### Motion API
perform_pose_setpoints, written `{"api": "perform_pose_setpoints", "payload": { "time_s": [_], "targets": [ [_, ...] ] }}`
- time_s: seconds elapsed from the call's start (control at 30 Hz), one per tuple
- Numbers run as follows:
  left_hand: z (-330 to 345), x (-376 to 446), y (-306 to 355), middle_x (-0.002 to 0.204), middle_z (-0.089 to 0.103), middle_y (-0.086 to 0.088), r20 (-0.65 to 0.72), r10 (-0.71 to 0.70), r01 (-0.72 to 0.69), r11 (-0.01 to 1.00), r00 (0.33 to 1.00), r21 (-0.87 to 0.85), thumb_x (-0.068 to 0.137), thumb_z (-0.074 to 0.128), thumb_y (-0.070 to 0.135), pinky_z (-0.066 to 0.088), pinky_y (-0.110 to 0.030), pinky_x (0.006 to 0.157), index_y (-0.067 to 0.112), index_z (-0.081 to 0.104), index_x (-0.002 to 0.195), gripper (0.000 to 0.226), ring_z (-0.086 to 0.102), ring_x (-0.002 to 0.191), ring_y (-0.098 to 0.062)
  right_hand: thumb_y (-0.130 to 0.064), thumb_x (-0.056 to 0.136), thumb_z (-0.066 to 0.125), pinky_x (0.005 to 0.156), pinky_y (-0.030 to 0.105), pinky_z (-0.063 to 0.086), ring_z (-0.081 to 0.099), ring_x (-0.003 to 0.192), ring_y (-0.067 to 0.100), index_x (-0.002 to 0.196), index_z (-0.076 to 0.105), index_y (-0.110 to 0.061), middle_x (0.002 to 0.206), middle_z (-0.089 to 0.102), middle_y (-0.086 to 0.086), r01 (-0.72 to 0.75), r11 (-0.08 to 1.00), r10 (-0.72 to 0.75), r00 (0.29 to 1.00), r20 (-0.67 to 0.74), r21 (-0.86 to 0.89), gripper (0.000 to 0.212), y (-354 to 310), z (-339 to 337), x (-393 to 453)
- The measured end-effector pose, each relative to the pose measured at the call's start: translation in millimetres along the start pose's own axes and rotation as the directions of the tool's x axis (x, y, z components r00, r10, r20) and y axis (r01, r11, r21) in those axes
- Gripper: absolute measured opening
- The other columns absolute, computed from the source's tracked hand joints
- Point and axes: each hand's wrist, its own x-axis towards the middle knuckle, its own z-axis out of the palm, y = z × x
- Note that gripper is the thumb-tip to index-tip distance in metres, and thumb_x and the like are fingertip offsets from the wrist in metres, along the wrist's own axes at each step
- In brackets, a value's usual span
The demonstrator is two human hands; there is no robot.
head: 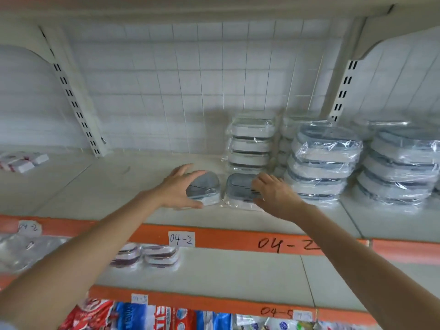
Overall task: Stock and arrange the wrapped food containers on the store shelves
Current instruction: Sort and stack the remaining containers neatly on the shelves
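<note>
Two bare forearms reaching up from the bottom edge toward the upper shelf. Left hand spread wide in a loose grip around the left wrapped container, thumb low at its front edge, fingers arched over its far side, not clamped shut. Right hand laid flat and open on the right wrapped container, fingertips resting on its grey lid, palm covering its right end. Both containers lying side by side near the front of the shelf, just apart, each with a grey translucent lid over a pale base under clear film. Directly behind the right one, a stack of pale wrapped containers standing against the wire-grid back panel. Beside the right hand, a taller stack of grey-lidded wrapped containers, and further right another such stack. Far left on the same shelf, well apart from the hands, a few small red-and-white packs. Along the shelf's front, an orange edge strip carrying a paper label marked 04-2. Below, on the next shelf, two more wrapped containers with darker lids. Lowest of all, colourful red and blue bags.
</note>
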Motion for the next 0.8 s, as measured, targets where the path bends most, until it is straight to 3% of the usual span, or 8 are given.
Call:
{"api": "perform_pose_setpoints", "payload": {
  "time_s": [0.1, 0.2, 0.3, 0.47, 0.57, 0.67, 0.73, 0.8],
  "targets": [
    [-0.4, 8.0, -6.0, 0.137, 0.035, -0.006, 0.012, -0.059, 0.060, 0.990, 0.998, -0.129, 0.068, 0.083, 0.033, 0.032, -0.035, 0.107, 0.024, 0.031, 0.143, 0.092, 0.034, 0.130, -0.025, -0.021, 0.094, 0.049, 0.085, 0.037, 0.046, 0.051, 0.110, 0.026, 0.118, 0.051, -0.009, 0.121, 0.045, 0.006, -0.004, 1.000, 0.002, 0.997, 0.075, 0.026, 0.027, -2.2, -7.4, 0.2],
    [-13.9, 14.4, -3.8, 0.124, 0.043, -0.002, -0.219, -0.068, 0.014, 0.971, 0.973, -0.237, 0.062, 0.087, 0.029, 0.037, -0.032, 0.099, 0.018, 0.044, 0.129, 0.080, 0.043, 0.117, -0.020, -0.008, 0.092, 0.043, 0.083, 0.037, 0.047, 0.055, 0.108, 0.028, 0.119, 0.052, -0.008, 0.123, 0.048, 0.006, -0.013, 0.998, 0.007, 0.995, 0.104, 0.057, 0.028, -2.1, -21.0, 1.5],
    [-31.0, 22.1, 11.5, 0.125, 0.043, -0.001, -0.387, -0.023, -0.104, 0.947, 0.922, -0.305, 0.061, 0.087, 0.030, 0.036, -0.030, 0.099, 0.018, 0.047, 0.127, 0.078, 0.043, 0.118, -0.019, -0.002, 0.090, 0.043, 0.093, 0.038, 0.044, 0.051, 0.117, 0.031, 0.133, 0.044, -0.006, 0.138, 0.043, 0.009, -0.071, 0.984, 0.077, 0.997, -0.032, 0.164, 0.044, -0.9, -43.2, 3.8],
    [-27.7, 37.6, 67.1, 0.128, 0.044, 0.000, -0.326, 0.206, -0.280, 0.939, 0.923, -0.200, 0.062, 0.083, 0.044, 0.034, -0.037, 0.105, 0.021, 0.046, 0.129, 0.080, 0.040, 0.121, -0.021, 0.004, 0.086, 0.047, 0.091, 0.040, 0.042, 0.048, 0.119, 0.035, 0.139, 0.038, -0.005, 0.140, 0.041, 0.014, -0.133, 0.979, 0.158, 0.975, -0.160, 0.155, 0.054, 5.1, -70.5, 6.5],
    [-10.2, 52.4, 86.8, 0.140, 0.040, -0.004, -0.188, 0.258, -0.292, 0.939, 0.948, -0.180, 0.071, 0.080, 0.036, 0.030, -0.038, 0.109, 0.016, 0.042, 0.137, 0.079, 0.036, 0.130, -0.024, 0.005, 0.085, 0.046, 0.091, 0.038, 0.043, 0.051, 0.117, 0.035, 0.135, 0.043, -0.006, 0.137, 0.045, 0.014, -0.139, 0.985, 0.142, 0.990, -0.020, 0.106, 0.052, 4.0, -65.3, 10.4],
    [-2.1, 59.6, 79.3, 0.153, 0.023, -0.007, -0.070, 0.238, -0.247, 0.952, 0.969, -0.181, 0.073, 0.078, 0.043, 0.021, -0.036, 0.115, 0.021, 0.031, 0.146, 0.089, 0.018, 0.142, -0.025, -0.011, 0.087, 0.057, 0.100, 0.034, 0.033, 0.039, 0.127, 0.029, 0.137, 0.037, -0.009, 0.140, 0.038, 0.008, -0.115, 0.993, 0.114, 0.975, 0.190, -0.006, 0.053, -0.3, -48.2, 12.6],
    [1.8, 55.4, 70.5, 0.153, 0.009, -0.008, -0.040, 0.166, -0.171, 0.954, 0.985, -0.246, 0.067, 0.081, 0.046, 0.019, -0.040, 0.116, 0.030, 0.025, 0.148, 0.100, 0.009, 0.142, -0.027, -0.021, 0.084, 0.066, 0.101, 0.037, 0.036, 0.036, 0.126, 0.028, 0.134, 0.037, -0.014, 0.137, 0.036, 0.004, -0.141, 0.989, 0.148, 0.976, 0.161, -0.052, 0.058, -4.0, -42.4, 12.2],
    [9.3, 47.8, 66.2, 0.146, 0.013, -0.011, -0.062, 0.122, -0.136, 0.931, 0.991, -0.340, 0.064, 0.085, 0.041, 0.023, -0.027, 0.112, 0.029, 0.022, 0.148, 0.106, 0.027, 0.135, -0.025, -0.027, 0.080, 0.072, 0.095, 0.038, 0.040, 0.035, 0.123, 0.027, 0.130, 0.038, -0.014, 0.133, 0.037, 0.003, -0.169, 0.981, 0.179, 0.979, 0.100, -0.099, 0.061, -10.8, -40.6, 11.8]
  ]
}}
